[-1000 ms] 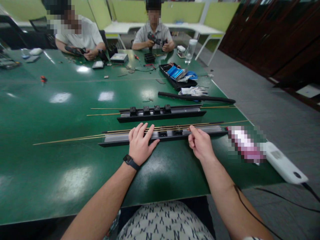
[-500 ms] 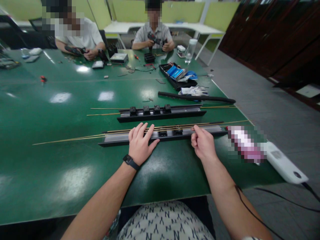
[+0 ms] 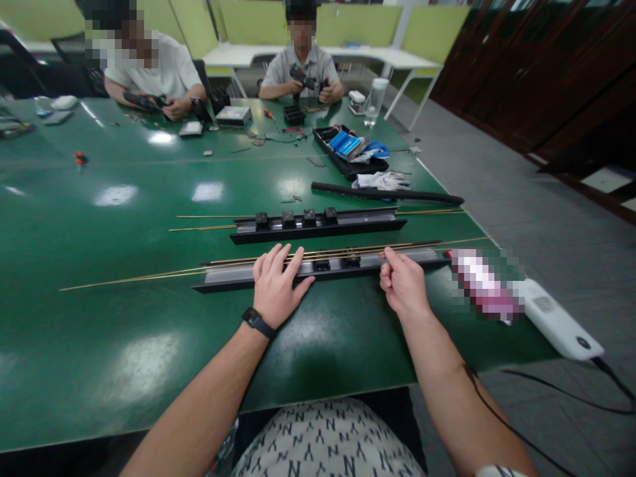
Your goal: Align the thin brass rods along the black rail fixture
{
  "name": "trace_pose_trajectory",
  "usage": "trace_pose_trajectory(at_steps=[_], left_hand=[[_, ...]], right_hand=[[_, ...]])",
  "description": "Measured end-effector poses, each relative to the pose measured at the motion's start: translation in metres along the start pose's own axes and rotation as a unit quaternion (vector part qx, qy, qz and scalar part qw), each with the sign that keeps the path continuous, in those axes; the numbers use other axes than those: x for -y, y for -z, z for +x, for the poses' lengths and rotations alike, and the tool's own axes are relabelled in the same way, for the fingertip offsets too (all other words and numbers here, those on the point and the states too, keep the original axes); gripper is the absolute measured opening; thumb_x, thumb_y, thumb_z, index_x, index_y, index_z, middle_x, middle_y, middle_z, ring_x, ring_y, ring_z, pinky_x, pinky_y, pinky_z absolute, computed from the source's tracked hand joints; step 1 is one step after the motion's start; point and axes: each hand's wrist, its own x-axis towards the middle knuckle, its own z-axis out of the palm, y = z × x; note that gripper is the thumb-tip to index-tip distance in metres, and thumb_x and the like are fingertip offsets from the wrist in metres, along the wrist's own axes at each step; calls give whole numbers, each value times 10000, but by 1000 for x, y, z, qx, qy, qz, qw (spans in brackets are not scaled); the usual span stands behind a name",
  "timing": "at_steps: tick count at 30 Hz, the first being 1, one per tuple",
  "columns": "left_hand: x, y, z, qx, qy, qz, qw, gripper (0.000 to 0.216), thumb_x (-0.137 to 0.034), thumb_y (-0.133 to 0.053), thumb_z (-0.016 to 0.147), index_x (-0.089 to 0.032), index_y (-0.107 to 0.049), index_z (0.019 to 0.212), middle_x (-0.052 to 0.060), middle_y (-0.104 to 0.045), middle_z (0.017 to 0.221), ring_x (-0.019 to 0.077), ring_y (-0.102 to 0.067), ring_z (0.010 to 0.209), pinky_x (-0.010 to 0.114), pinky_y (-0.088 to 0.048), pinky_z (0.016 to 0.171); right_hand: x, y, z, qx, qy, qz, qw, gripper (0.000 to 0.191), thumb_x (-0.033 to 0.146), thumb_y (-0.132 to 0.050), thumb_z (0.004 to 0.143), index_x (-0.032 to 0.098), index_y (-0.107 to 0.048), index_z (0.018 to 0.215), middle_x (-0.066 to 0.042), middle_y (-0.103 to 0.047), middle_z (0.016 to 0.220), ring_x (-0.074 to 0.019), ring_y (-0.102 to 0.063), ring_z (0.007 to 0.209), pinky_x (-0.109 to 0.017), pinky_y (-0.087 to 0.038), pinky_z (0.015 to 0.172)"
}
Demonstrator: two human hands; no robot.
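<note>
A long black channel [image 3: 228,273] with a pale inside lies across the green table in front of me. Thin brass rods [image 3: 134,278] run along it and stick out past both ends. My left hand [image 3: 278,281] rests over the channel's left half, palm down and fingers spread, touching the rods. Toward the right, my right hand [image 3: 401,281] is closed in a pinch at the rods, thumb against forefinger. Between the hands, black blocks [image 3: 352,257] sit inside the channel under the rods. What lies beneath my left palm is hidden.
Behind lies a second channel [image 3: 318,230] with several black blocks and brass rods. Farther back are a black strip [image 3: 387,193], white gloves [image 3: 382,180] and a black tray [image 3: 348,169]. A white power strip [image 3: 561,321] is at the right edge. Two people sit across the table holding tools.
The view has shifted very slightly. Both hands keep their places on the channel and rods, with no clear movement.
</note>
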Motion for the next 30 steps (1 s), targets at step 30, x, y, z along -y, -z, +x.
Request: trace_pose_trajectory(at_steps=[30], left_hand=[[0, -1, 0, 2, 5, -4, 1000, 579, -510, -641, 934, -263, -569, 1452, 134, -576, 1486, 328, -466, 1433, 511, -284, 1190]], right_hand=[[-1, -3, -4, 62, -29, -19, 997, 411, 484, -867, 730, 160, -651, 859, 53, -543, 466, -44, -361, 301, -136, -201, 278]])
